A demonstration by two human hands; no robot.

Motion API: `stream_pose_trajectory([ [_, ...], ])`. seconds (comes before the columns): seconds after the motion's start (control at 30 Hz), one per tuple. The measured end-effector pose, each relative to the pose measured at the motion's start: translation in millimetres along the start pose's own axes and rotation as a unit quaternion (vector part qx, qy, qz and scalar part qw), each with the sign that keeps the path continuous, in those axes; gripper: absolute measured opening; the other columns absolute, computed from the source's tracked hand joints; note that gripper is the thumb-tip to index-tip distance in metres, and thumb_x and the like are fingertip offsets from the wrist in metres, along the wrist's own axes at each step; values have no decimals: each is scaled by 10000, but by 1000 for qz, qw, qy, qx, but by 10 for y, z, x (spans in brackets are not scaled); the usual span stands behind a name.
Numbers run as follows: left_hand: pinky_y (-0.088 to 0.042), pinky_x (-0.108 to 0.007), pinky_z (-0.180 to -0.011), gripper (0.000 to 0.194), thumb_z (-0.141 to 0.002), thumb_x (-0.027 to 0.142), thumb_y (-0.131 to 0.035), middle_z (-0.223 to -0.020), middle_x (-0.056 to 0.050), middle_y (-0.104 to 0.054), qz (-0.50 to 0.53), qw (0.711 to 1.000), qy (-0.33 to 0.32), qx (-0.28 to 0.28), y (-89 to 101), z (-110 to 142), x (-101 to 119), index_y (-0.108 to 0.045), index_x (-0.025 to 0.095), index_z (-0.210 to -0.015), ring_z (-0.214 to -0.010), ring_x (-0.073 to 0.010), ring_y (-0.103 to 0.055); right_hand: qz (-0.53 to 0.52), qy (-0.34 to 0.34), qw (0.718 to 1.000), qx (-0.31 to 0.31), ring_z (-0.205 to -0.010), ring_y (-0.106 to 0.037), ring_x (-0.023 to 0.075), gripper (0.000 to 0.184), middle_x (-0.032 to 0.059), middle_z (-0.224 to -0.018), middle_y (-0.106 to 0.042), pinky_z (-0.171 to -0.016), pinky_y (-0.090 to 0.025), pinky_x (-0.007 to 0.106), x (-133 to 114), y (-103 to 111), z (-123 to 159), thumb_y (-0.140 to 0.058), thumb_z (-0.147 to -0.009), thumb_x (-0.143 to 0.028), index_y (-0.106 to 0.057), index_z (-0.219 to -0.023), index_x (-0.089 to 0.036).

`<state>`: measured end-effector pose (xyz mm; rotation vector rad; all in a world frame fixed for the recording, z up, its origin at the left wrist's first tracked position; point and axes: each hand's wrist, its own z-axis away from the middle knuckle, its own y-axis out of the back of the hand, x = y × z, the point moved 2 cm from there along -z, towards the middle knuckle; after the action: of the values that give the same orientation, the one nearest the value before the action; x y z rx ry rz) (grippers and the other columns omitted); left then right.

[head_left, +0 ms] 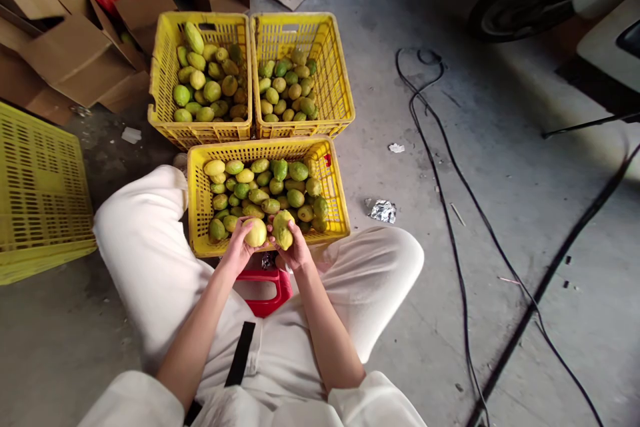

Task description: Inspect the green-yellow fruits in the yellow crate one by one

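My left hand is closed round a pale yellow fruit at the near rim of the closest yellow crate. Right beside it, my right hand grips a yellow-green fruit. The two fruits almost touch. The crate between my knees holds several green and yellow fruits. Two more yellow crates stand behind it, the left one and the right one, both with several of the same fruits.
I sit on a red stool in white trousers. An upturned yellow crate lies at the left. Cardboard boxes pile up at the back left. Black cables run over the concrete floor at the right, beside crumpled foil.
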<state>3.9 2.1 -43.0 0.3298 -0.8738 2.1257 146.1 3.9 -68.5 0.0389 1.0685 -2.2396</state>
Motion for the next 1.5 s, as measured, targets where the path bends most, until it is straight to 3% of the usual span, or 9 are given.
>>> stream_pose_trajectory([
  [0.1,-594,-242,-548,355,-710,247,-853,-869,-24,-747,-6,999,-5,36,14,-29,-19,-601,232,-959,-770,-216,-766,-18,-5,999,-26,-1124,-735,318,317,82,-1057,-799,-856,-668,490,-29,-74,15,-706,-800,-469,-688,-1014,-236],
  [0.23,-607,-256,-573,276,-874,439,-713,-976,-137,-775,29,997,21,72,54,-72,2,-676,187,-980,-937,-269,-777,-37,-7,998,-56,-1234,-689,348,431,101,-1147,-782,-947,-624,587,-95,-102,53,-667,-747,-416,-670,-1142,-242],
  [0.43,-561,-232,-477,290,-917,478,-623,-917,-121,-762,47,993,43,98,107,-86,31,-668,194,-951,-751,-216,-740,-19,27,999,-35,-1085,-752,279,425,32,-980,-774,-872,-670,462,-66,-1,16,-750,-774,-376,-634,-1164,-255],
  [0.57,-674,-344,-647,237,-920,339,-593,-955,-132,-766,45,995,40,74,54,-46,32,-692,185,-1071,-1016,-313,-770,21,18,1000,9,-897,-781,238,348,-5,-856,-771,-816,-679,383,22,62,-72,-838,-746,-317,-651,-1027,-234],
  [0.7,-686,-480,-871,230,-957,293,-528,-991,-148,-779,68,995,35,60,13,-23,33,-705,171,-1039,-1182,-341,-728,1,14,1000,3,-995,-781,277,326,21,-909,-794,-838,-675,434,0,33,-86,-765,-812,-442,-671,-1049,-239],
  [0.87,-667,-403,-958,97,-860,184,-737,-908,-47,-769,80,990,0,117,35,-43,10,-655,233,-881,-1096,-260,-764,-24,14,999,-46,-1143,-733,311,417,71,-1119,-798,-847,-664,495,-99,-46,-17,-649,-817,-381,-673,-1214,-254],
  [1.13,-651,-393,-976,140,-845,183,-741,-898,-74,-762,105,991,39,72,21,-13,-8,-649,184,-951,-1019,-259,-778,-18,17,996,-84,-940,-720,214,392,60,-1166,-775,-622,-601,282,-51,-2,13,-726,-813,-412,-692,-1179,-274],
  [1.33,-686,-416,-889,162,-977,293,-572,-862,-110,-723,77,992,70,76,61,-84,-21,-695,188,-975,-1060,-298,-754,-15,-10,996,-93,-1020,-716,270,408,107,-1199,-761,-592,-598,314,-72,-41,28,-595,-902,-515,-671,-1187,-233],
  [1.5,-671,-332,-589,208,-993,272,-521,-821,-70,-723,42,995,67,54,55,-99,13,-718,211,-1015,-747,-227,-750,-14,-25,993,-118,-1080,-724,298,413,115,-1211,-753,-768,-654,460,-113,-59,54,-590,-873,-399,-632,-1246,-226],
])
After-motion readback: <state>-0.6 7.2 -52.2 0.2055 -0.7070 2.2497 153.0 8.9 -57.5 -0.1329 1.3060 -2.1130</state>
